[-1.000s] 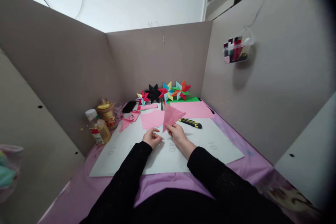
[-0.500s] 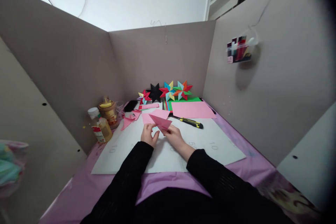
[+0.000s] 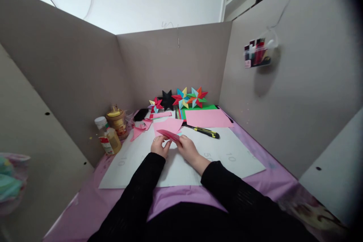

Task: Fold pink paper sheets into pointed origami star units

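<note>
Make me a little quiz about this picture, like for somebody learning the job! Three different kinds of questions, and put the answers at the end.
1. Pick one: what colour is the folded paper held in the right grip?
A) green
B) pink
C) black

2. True or false: the cutter is in the left grip.

3. Count: how many paper stars can you see in front of the back panel?

Key:
1. B, pink.
2. False; it lies on the white sheet, beyond the hands and to the right.
3. Four; one of them is all black.
</note>
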Demonstrator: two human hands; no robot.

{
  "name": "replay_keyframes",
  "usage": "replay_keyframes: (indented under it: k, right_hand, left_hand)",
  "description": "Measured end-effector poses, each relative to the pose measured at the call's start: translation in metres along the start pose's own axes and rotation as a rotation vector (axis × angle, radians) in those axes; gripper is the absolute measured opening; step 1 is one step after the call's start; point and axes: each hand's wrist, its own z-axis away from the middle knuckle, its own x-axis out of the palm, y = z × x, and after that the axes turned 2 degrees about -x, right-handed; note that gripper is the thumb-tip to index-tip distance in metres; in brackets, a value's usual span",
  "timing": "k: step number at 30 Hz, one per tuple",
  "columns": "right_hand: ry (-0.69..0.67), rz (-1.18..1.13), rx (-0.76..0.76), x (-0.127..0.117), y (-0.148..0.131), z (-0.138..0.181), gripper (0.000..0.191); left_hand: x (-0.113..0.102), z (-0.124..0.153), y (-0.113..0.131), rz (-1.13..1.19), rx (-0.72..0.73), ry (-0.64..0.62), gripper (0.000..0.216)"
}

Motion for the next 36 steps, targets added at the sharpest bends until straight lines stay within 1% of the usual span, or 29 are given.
replay_keyframes:
  k: [5, 10, 15, 24, 28, 32, 36]
  right_hand:
    - [-0.014, 0.066, -0.012, -0.0015, -0.0020, 0.0002, 0.015]
    - [-0.028, 0.108, -0.023, -0.0029, -0.0058, 0.0011, 0.018]
    - [-0.022, 0.132, -0.023, -0.0023, -0.0064, 0.0024, 0.018]
    - [0.016, 0.091, -0.015, -0.0005, -0.0060, 0.0016, 0.021]
    - [0.037, 0.073, -0.012, 0.0005, -0.0049, 0.0002, 0.023]
    - [0.046, 0.059, -0.019, 0.0018, -0.0017, -0.0003, 0.022]
    - [0.047, 0.053, -0.030, 0.0022, 0.0003, 0.0004, 0.019]
  left_hand:
    - [-0.0005, 0.0002, 0.0001, 0.002, 0.016, -0.013, 0.006]
    - [0.0014, 0.0005, -0.0022, -0.017, 0.000, -0.029, 0.009]
    - [0.0035, 0.0002, -0.0051, -0.027, 0.051, -0.047, 0.012]
    - [0.0043, 0.0006, 0.0032, -0.060, 0.198, 0.051, 0.017]
    - [0.0045, 0.0006, 0.0039, -0.069, 0.241, 0.077, 0.013]
    - [0.0035, 0.0016, 0.0018, -0.080, 0.245, 0.061, 0.008]
    - [0.0027, 0.0022, -0.0013, -0.092, 0.197, 0.060, 0.013]
